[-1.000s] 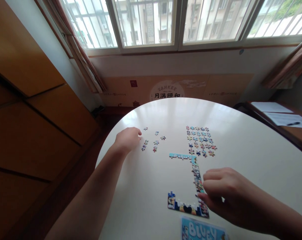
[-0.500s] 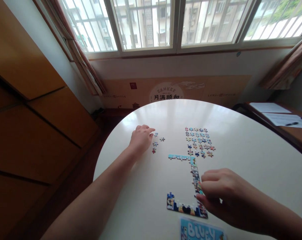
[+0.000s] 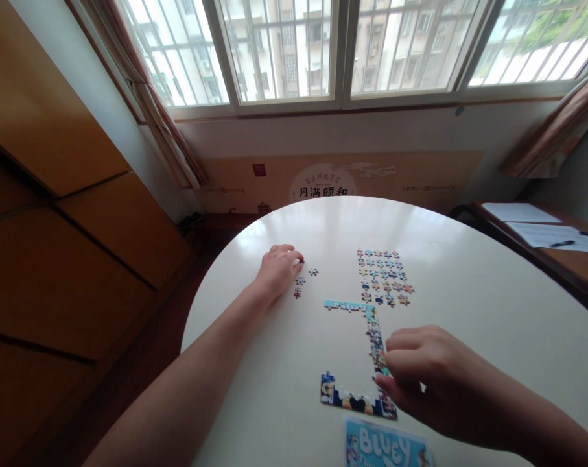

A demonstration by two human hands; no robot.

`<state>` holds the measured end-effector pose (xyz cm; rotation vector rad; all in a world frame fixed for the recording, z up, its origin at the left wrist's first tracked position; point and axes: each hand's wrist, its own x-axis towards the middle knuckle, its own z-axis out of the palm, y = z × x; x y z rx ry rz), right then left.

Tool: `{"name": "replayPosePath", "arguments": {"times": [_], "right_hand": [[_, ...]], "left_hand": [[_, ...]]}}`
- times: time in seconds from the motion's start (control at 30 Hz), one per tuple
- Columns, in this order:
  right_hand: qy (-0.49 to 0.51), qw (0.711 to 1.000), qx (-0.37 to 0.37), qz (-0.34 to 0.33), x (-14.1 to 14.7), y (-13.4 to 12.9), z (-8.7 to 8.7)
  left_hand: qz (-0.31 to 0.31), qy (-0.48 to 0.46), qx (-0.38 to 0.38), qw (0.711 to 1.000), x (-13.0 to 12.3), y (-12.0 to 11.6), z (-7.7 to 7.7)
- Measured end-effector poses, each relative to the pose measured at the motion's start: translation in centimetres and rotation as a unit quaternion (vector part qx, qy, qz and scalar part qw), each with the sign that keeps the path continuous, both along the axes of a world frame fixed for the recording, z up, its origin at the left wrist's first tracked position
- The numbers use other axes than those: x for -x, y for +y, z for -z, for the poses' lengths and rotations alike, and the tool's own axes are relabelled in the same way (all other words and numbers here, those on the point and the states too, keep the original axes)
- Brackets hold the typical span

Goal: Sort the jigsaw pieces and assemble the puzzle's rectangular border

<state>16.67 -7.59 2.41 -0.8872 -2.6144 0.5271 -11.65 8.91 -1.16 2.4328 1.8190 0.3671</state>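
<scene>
My left hand (image 3: 279, 269) is at the left part of the table, its thumb and index finger closed on a small dark puzzle piece (image 3: 301, 261). Close by lie a few loose pieces, among them a pale one (image 3: 313, 272) and a reddish one (image 3: 297, 293). A partly joined puzzle border (image 3: 356, 403) runs along the top, right and bottom sides, with its left side open. Over its right side, my right hand (image 3: 420, 363) has curled fingers and the thumb near the border's inner edge. Whatever lies between those fingers is hidden.
Several loose pieces stand in rows (image 3: 384, 275) beyond the border. A blue "Bluey" picture box or card (image 3: 386, 444) lies at the near side. The round white table (image 3: 255, 415) has its curved edge at the left. Papers (image 3: 551, 233) rest on a brown desk at right.
My left index finger, stretched out before, has bent down onto the puzzle piece and closed with the thumb. My right hand keeps its pose by the border. The view has shifted slightly.
</scene>
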Motion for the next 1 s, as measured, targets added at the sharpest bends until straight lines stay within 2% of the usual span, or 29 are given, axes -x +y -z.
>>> {"name": "replayPosePath", "arguments": {"times": [0.2, 0.43, 0.53, 0.6, 0.67, 0.73, 0.87, 1.0], "right_hand": [[0.025, 1.0, -0.006, 0.0, 0.2, -0.1, -0.4], [0.026, 1.0, 0.013, -0.001, 0.3, -0.2, -0.2], [0.025, 0.999, 0.023, -0.008, 0.3, -0.2, -0.2], [0.032, 0.999, 0.018, -0.004, 0.3, -0.1, -0.2], [0.053, 0.998, 0.005, 0.017, 0.4, 0.0, -0.1], [0.091, 0.994, -0.01, 0.055, 0.4, 0.2, 0.1], [0.196, 0.971, -0.04, 0.135, 0.7, 0.8, 0.7], [0.262, 0.947, -0.073, 0.171, 0.8, 1.3, 1.2]], "left_hand": [[0.009, -0.03, 0.034, 0.999, 1.0, 0.4, -0.4], [-0.016, -0.078, 0.066, 0.995, 2.0, -0.1, -1.5], [-0.007, -0.138, 0.088, 0.986, 2.1, -0.4, -2.1], [0.0, -0.244, 0.114, 0.963, 1.8, -1.1, -2.7], [0.006, -0.367, 0.146, 0.919, 0.8, -2.3, -3.6], [0.015, -0.44, 0.174, 0.881, -0.8, -3.9, -4.4], [0.058, -0.509, 0.272, 0.814, -4.5, -7.5, -5.3], [0.078, -0.509, 0.364, 0.776, -6.3, -9.4, -5.1]]}}
